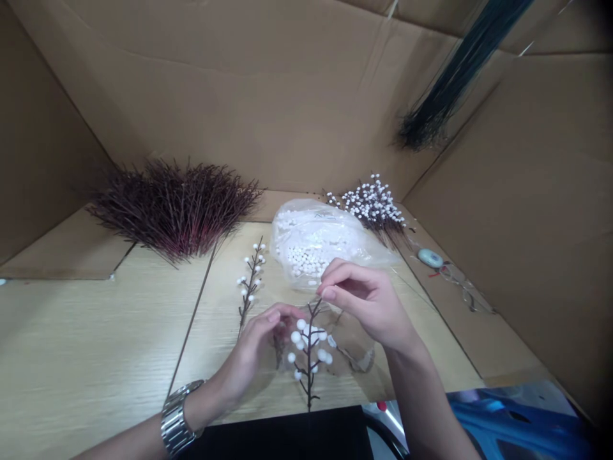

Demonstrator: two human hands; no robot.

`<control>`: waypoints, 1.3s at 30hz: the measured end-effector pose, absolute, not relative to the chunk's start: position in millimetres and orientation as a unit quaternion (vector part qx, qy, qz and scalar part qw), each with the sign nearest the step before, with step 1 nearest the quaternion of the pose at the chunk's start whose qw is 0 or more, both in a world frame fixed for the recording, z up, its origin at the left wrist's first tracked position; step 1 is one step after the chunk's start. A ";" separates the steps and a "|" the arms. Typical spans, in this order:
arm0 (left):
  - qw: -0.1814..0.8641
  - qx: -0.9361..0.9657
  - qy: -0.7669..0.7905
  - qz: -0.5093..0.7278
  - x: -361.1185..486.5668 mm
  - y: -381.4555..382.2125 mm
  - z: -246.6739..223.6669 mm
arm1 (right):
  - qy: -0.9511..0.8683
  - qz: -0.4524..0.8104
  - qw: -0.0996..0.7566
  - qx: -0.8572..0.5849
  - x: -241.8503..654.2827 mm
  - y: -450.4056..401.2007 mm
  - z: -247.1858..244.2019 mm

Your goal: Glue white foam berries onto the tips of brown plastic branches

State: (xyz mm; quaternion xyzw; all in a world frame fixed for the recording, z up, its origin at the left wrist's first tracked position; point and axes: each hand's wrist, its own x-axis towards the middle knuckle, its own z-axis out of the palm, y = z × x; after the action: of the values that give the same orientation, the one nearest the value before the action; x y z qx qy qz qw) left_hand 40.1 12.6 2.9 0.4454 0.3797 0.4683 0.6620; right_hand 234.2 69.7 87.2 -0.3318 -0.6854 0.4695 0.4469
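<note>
A dark brown twig with white berries [309, 358] stands roughly upright in front of me, its lower end near the table's front edge. My right hand [366, 300] is closed in a pinch at the twig's top tip, thumb against forefinger. Beside the twig, on its left, is my left hand [263, 329], loosely curved with thumb and fingertips apart; its fingertips come close to the upper stem, and I cannot tell whether they touch. Another berried twig [249, 281] lies on the table beyond my left hand. Behind my hands sits a clear plastic bag of white berries [311, 246].
A big heap of bare dark twigs [177, 207] lies at the back left. Finished-looking berried twigs [373, 204] are piled at the back right. Near the right cardboard wall [527, 223] lie a pale oval object [430, 258] and glasses [462, 281]. Dark thin strands [460, 76] hang above.
</note>
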 end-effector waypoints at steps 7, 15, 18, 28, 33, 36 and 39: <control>0.602 0.514 0.375 0.483 35.9 10.5 7.9 | -0.699 0.445 0.438 -0.347 224.7 63.1 83.3; 0.572 0.523 0.394 0.494 36.1 7.3 20.8 | -0.699 0.440 0.452 -0.338 216.5 62.4 82.1; 0.580 0.507 0.390 0.505 36.3 8.3 21.0 | -0.697 0.443 0.452 -0.336 215.8 63.3 79.1; 0.604 0.460 0.393 0.519 37.3 9.6 19.9 | -0.692 0.449 0.449 -0.342 214.1 62.2 72.1; 0.607 0.444 0.406 0.519 37.9 11.1 17.2 | -0.722 0.351 0.406 -0.437 244.7 84.8 67.7; 0.613 0.443 0.407 0.512 38.5 10.4 15.3 | -0.789 0.188 0.281 -0.514 266.4 112.2 55.9; 0.626 0.441 0.400 0.503 38.7 9.9 13.1 | -0.828 0.133 0.168 -0.519 274.1 140.5 39.5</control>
State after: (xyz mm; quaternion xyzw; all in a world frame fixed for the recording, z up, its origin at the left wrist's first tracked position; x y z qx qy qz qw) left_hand 38.7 9.9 13.1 0.4407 0.4003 0.5033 0.6262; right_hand 274.1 140.5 39.5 -0.5188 -0.8275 0.1332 0.1683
